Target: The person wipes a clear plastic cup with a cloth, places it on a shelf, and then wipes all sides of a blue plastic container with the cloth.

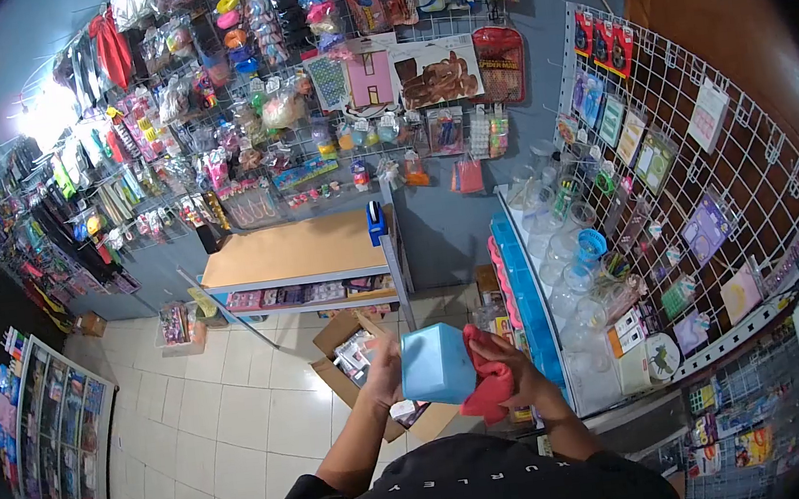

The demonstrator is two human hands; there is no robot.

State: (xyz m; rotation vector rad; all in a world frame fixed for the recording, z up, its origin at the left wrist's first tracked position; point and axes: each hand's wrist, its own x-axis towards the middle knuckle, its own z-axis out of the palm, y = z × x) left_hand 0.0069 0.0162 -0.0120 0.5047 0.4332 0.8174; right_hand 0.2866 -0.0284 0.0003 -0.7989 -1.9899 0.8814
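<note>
- We've got the light-blue box [424, 368] up between both hands, near chest; looks like cloth-on-surface work.
- Left hand [386, 373]: fingers clamp left side, tips hidden.
- Right hand [528, 382]: fingers pinch red cloth [488, 391] against right side, forearm angled in.
- Moving cloth calls for steady left support.

Two arms, elbows bent. Left forearm [352, 447]: bare, slanted inward to the wrist. Left hand [387, 372]: raised ahead of the torso, gripping. Right forearm [569, 428]: bare, angled inward. Right hand [522, 373]: fingers bent in a grasp, apart from its pair. All were forward of the chest.
</note>
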